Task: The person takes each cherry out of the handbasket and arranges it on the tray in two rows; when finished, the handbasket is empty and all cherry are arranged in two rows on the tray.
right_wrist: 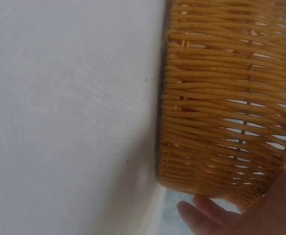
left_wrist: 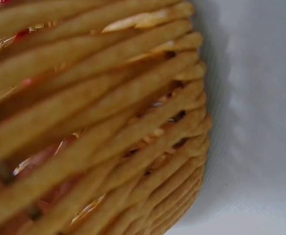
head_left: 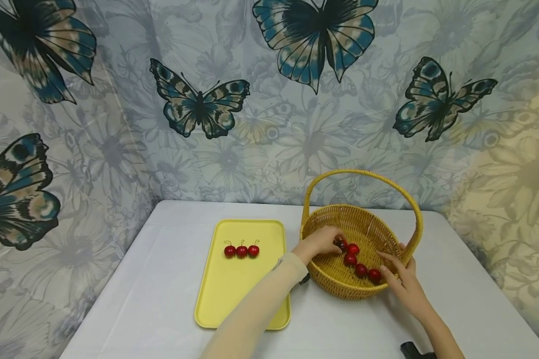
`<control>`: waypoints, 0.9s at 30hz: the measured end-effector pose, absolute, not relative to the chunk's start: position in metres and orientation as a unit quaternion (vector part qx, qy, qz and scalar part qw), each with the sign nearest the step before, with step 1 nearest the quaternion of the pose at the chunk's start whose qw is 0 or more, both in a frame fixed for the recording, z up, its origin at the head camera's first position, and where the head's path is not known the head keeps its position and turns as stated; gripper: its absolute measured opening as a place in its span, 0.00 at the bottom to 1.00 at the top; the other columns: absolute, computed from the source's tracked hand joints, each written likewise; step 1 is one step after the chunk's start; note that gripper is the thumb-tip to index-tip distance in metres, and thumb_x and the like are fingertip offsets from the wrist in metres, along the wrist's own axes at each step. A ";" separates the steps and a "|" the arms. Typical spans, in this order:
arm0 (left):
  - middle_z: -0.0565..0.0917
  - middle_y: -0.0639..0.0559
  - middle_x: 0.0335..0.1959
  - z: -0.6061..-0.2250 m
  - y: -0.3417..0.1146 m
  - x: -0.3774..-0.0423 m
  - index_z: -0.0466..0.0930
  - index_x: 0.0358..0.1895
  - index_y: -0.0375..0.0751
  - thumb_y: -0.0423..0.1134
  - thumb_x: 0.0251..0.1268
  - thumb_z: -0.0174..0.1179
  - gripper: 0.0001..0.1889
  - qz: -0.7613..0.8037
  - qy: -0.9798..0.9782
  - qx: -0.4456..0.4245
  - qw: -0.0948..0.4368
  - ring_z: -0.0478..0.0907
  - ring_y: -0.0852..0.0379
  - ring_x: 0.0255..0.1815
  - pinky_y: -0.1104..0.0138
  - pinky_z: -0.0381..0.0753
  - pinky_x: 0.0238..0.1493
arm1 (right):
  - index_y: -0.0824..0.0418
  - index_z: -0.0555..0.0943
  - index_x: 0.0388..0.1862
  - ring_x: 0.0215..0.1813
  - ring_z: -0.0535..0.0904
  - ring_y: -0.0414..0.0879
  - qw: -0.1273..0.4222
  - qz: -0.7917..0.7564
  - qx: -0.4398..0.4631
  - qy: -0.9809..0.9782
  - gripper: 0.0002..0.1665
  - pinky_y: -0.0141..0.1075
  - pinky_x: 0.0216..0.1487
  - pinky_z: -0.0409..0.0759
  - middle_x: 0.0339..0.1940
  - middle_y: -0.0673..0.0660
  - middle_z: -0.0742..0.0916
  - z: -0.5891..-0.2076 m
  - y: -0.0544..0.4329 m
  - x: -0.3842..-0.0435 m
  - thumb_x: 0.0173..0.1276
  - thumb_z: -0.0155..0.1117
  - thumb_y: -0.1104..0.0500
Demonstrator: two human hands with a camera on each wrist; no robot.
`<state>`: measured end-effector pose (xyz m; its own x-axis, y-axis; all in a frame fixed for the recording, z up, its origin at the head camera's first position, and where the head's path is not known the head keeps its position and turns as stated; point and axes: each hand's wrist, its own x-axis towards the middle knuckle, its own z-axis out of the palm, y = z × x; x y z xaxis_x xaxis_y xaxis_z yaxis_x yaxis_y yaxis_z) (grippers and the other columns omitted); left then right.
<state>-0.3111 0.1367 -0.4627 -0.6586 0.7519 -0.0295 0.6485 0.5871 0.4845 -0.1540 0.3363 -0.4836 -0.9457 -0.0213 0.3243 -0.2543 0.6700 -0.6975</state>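
Note:
A yellow woven basket [head_left: 341, 293] with a tall arched handle holds several dark red cherries [head_left: 361, 270]. My left hand [head_left: 321, 243] reaches over its left rim, and the fingertips pinch a dark cherry [head_left: 343, 244] at the group's upper end. The basket wall [left_wrist: 133, 127] fills most of the left wrist view and hides that hand's grip. My right hand [head_left: 402, 284] grips the basket's right rim, thumb side inside and other fingers outside. In the right wrist view, fingers [right_wrist: 202, 218] curve around the wicker side [right_wrist: 221, 107].
A yellow rectangular tray [head_left: 233, 299] lies left of the basket, with three stemmed cherries [head_left: 241, 251] in a row. My left forearm crosses its lower right part. Both stand on a white-covered table [head_left: 139, 299]. Butterfly-patterned cloth [head_left: 287, 149] hangs behind the table.

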 end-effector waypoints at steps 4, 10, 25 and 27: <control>0.81 0.57 0.46 -0.462 0.137 -0.312 0.79 0.49 0.50 0.42 0.56 0.65 0.16 0.213 0.886 0.397 0.110 0.76 0.64 0.48 0.78 0.73 0.46 | 0.64 0.69 0.63 0.73 0.34 0.66 0.147 0.398 0.077 -0.902 0.22 0.77 0.45 0.54 0.75 0.61 0.39 -0.483 0.336 -0.155 0.72 0.48 0.59; 0.81 0.58 0.47 -0.460 0.136 -0.309 0.78 0.48 0.52 0.43 0.57 0.64 0.15 0.197 0.893 0.392 0.103 0.76 0.65 0.49 0.77 0.74 0.46 | 0.64 0.69 0.62 0.72 0.34 0.67 0.145 0.398 0.074 -0.903 0.22 0.77 0.45 0.54 0.74 0.62 0.39 -0.483 0.337 -0.155 0.72 0.49 0.59; 0.80 0.60 0.44 -0.453 0.131 -0.305 0.78 0.48 0.54 0.45 0.58 0.64 0.14 0.184 0.898 0.395 0.069 0.76 0.67 0.41 0.77 0.74 0.39 | 0.64 0.69 0.62 0.71 0.35 0.69 0.141 0.398 0.066 -0.904 0.22 0.77 0.44 0.56 0.74 0.66 0.39 -0.485 0.336 -0.155 0.72 0.49 0.57; 0.80 0.60 0.45 -0.452 0.129 -0.306 0.78 0.48 0.54 0.45 0.58 0.64 0.14 0.193 0.894 0.400 0.063 0.76 0.66 0.43 0.77 0.74 0.40 | 0.64 0.69 0.62 0.71 0.36 0.70 0.138 0.396 0.064 -0.905 0.22 0.77 0.44 0.56 0.73 0.66 0.39 -0.484 0.336 -0.155 0.73 0.49 0.57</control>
